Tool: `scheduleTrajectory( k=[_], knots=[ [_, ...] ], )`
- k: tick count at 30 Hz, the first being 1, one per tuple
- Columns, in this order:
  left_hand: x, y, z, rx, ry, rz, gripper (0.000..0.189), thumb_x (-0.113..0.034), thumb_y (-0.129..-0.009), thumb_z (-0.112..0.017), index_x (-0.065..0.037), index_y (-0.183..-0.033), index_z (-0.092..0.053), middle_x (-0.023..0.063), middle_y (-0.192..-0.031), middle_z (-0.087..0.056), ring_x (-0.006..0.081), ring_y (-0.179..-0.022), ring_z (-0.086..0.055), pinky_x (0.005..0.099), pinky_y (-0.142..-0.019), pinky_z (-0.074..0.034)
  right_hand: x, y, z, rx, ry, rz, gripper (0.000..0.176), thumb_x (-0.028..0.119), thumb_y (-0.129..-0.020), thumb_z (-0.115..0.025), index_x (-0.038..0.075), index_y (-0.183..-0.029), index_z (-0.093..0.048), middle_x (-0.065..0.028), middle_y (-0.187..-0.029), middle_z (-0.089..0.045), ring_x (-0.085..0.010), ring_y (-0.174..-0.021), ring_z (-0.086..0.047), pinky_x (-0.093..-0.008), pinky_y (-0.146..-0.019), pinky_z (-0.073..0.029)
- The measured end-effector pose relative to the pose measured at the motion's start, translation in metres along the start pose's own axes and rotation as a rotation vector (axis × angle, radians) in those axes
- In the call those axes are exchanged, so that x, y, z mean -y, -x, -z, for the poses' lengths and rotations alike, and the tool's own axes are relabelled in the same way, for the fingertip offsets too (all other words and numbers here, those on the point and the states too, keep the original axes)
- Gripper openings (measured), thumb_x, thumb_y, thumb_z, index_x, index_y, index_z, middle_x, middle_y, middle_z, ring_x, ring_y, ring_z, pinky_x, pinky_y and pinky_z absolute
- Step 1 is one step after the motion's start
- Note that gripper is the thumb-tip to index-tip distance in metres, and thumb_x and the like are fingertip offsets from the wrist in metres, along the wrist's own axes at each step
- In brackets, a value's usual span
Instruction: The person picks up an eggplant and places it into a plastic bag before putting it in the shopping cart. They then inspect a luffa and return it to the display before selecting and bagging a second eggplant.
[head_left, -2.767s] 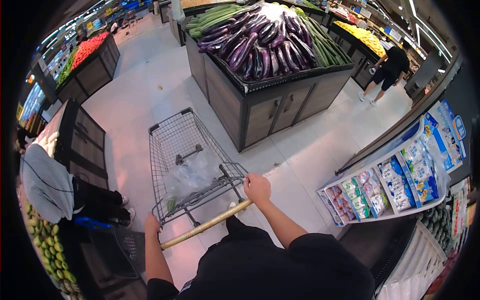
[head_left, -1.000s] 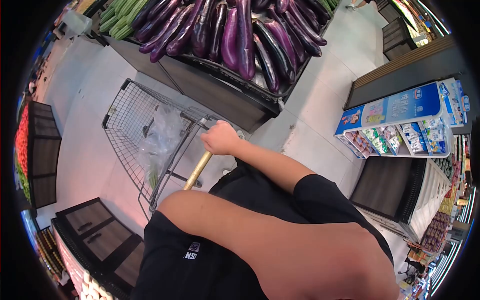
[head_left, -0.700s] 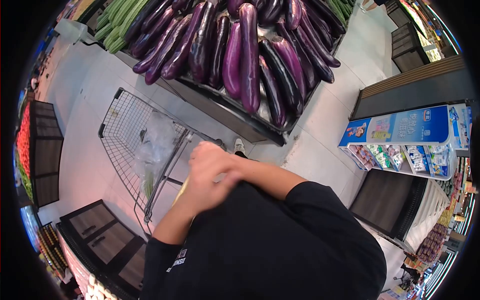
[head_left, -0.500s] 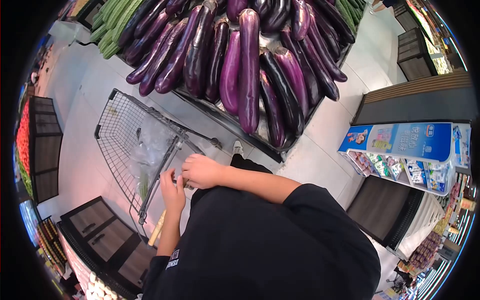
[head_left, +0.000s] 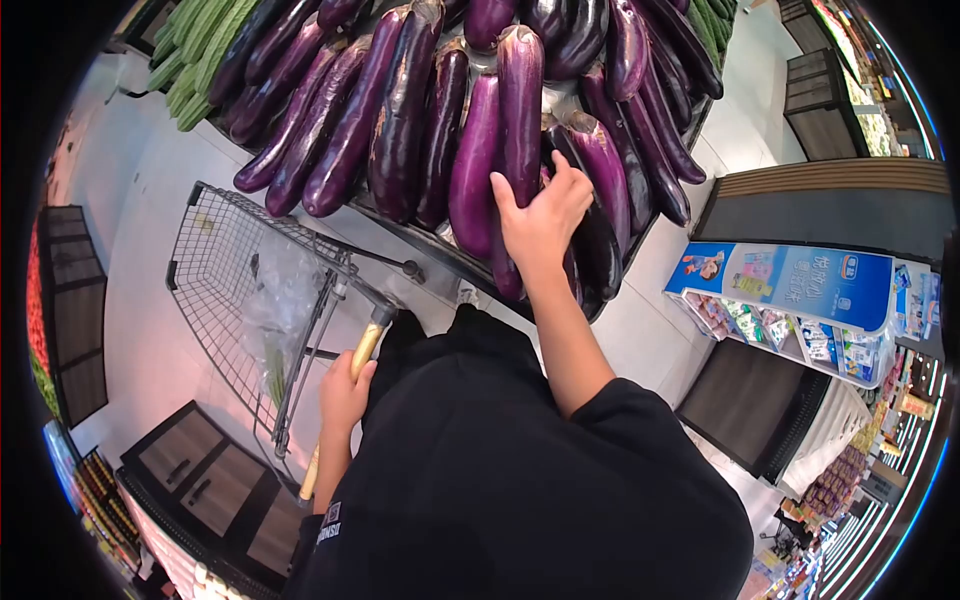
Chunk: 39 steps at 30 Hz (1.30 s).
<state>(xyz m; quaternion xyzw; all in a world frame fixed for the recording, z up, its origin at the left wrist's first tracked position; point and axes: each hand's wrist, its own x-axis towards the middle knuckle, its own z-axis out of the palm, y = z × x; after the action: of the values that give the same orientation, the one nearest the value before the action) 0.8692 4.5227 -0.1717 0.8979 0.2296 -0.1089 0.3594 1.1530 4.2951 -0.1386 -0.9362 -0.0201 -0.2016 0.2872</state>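
Note:
Long purple eggplants (head_left: 400,120) lie heaped on a dark-edged display stand. My right hand (head_left: 545,210) is over the front of the heap, thumb and fingers spread across one long eggplant (head_left: 521,110); whether the palm touches it is hard to tell. At the cart's handle (head_left: 368,345), my left hand (head_left: 343,395) is closed around the bar. The wire shopping cart (head_left: 215,270) stands to the left, with a clear plastic bag (head_left: 280,300) and something green inside it.
Green ridged gourds (head_left: 205,60) are piled at the upper left of the stand. A blue-topped rack of packets (head_left: 790,285) stands at the right, beside a dark cabinet (head_left: 755,400). Another wooden cabinet (head_left: 210,480) is at the lower left.
My right hand has left my left hand and moved up and right onto the eggplants, its fingers spreading. My left hand has closed on the cart handle. The view has shifted slightly.

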Motion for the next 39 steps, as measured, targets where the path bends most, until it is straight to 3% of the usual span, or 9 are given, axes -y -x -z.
scheduleTrajectory(
  k=[4, 11, 19, 24, 27, 30, 34, 35, 39],
  knots=[
    [0.012, -0.02, 0.01, 0.073, 0.029, -0.031, 0.033, -0.032, -0.091, -0.068, -0.001, -0.093, -0.057, 0.0224, -0.084, -0.061, 0.046, -0.082, -0.059, 0.05, -0.069, -0.045, 0.012, -0.005, -0.021, 0.117, 0.126, -0.221, 0.089, 0.063, -0.075, -0.076, -0.002, -0.129, -0.049, -0.0219, -0.124, -0.044, -0.0391, -0.118, -0.041, -0.0513, -0.104, -0.034],
    [0.026, -0.039, 0.021, 0.141, 0.014, -0.074, 0.036, -0.032, -0.091, -0.068, 0.001, -0.093, -0.056, 0.0244, -0.088, -0.061, 0.0468, -0.085, -0.059, 0.0507, -0.072, -0.046, 0.021, -0.011, -0.028, 0.148, 0.207, -0.276, 0.077, 0.057, -0.075, -0.079, -0.002, -0.121, -0.059, -0.0203, -0.121, -0.046, -0.0375, -0.115, -0.043, -0.0496, -0.102, -0.036],
    [0.015, -0.048, 0.043, 0.215, -0.02, -0.119, 0.037, -0.032, -0.09, -0.068, 0.001, -0.096, -0.055, 0.0231, -0.096, -0.062, 0.0461, -0.092, -0.059, 0.051, -0.077, -0.047, 0.016, -0.003, -0.02, 0.034, 0.061, -0.273, 0.065, 0.047, -0.069, -0.084, 0.005, -0.113, -0.063, -0.0112, -0.11, -0.064, -0.0324, -0.11, -0.056, -0.0461, -0.096, -0.044],
    [-0.002, -0.051, 0.063, 0.331, -0.123, -0.105, 0.042, -0.032, -0.091, -0.068, 0.0, -0.116, -0.057, 0.0215, -0.113, -0.064, 0.0421, -0.106, -0.06, 0.0472, -0.09, -0.048, 0.019, 0.0, -0.008, 0.013, 0.017, -0.357, 0.064, 0.042, -0.068, -0.086, 0.003, -0.112, -0.062, -0.0153, -0.103, -0.067, -0.0356, -0.099, -0.063, -0.0466, -0.087, -0.05],
    [-0.008, -0.051, 0.08, 0.256, -0.149, -0.192, 0.047, -0.028, -0.089, -0.069, -0.001, -0.125, -0.056, 0.0213, -0.122, -0.062, 0.0404, -0.114, -0.058, 0.0448, -0.096, -0.047, 0.016, -0.002, -0.001, -0.03, -0.052, -0.331, 0.061, 0.037, -0.067, -0.088, 0.001, -0.109, -0.062, -0.017, -0.097, -0.069, -0.0355, -0.089, -0.068, -0.0446, -0.081, -0.053],
    [-0.037, -0.06, 0.102, 0.122, -0.159, -0.374, 0.048, -0.023, -0.087, -0.071, -0.001, -0.128, -0.056, 0.021, -0.125, -0.06, 0.0406, -0.117, -0.057, 0.044, -0.097, -0.047, 0.015, -0.003, 0.016, -0.076, -0.306, -0.336, 0.058, 0.029, -0.065, -0.09, -0.004, -0.105, -0.064, -0.0172, -0.087, -0.072, -0.0265, -0.078, -0.071, -0.0354, -0.077, -0.055],
    [-0.1, -0.081, 0.107, 0.121, 0.131, -0.498, 0.054, -0.018, -0.086, -0.071, 0.0, -0.133, -0.052, 0.0196, -0.126, -0.059, 0.0368, -0.119, -0.057, 0.0409, -0.101, -0.045, 0.03, -0.012, 0.057, 0.09, -1.016, -0.486, 0.043, 0.006, -0.08, -0.083, -0.005, -0.114, -0.059, -0.0086, -0.102, -0.071, -0.0131, -0.088, -0.067, -0.0262, -0.082, -0.054],
    [-0.118, -0.087, 0.102, 0.175, 0.262, -0.506, 0.055, -0.018, -0.088, -0.071, 0.0, -0.136, -0.05, 0.0191, -0.128, -0.058, 0.0349, -0.12, -0.057, 0.0404, -0.103, -0.044, 0.028, -0.015, 0.063, 0.154, -1.163, -0.431, 0.031, 0.011, -0.091, -0.073, -0.003, -0.114, -0.059, -0.0119, -0.102, -0.07, -0.0163, -0.088, -0.069, -0.029, -0.082, -0.057],
    [-0.162, -0.092, 0.059, 0.69, 1.054, -0.462, 0.071, -0.029, -0.094, -0.069, -0.001, -0.149, -0.033, 0.0143, -0.139, -0.048, 0.0228, -0.126, -0.053, 0.0399, -0.107, -0.042, 0.061, -0.022, 0.087, 0.335, -1.63, -0.373, 0.064, 0.047, -0.1, -0.052, -0.002, -0.14, -0.041, -0.0192, -0.12, -0.063, -0.0269, -0.104, -0.066, -0.046, -0.093, -0.056]
  ],
)
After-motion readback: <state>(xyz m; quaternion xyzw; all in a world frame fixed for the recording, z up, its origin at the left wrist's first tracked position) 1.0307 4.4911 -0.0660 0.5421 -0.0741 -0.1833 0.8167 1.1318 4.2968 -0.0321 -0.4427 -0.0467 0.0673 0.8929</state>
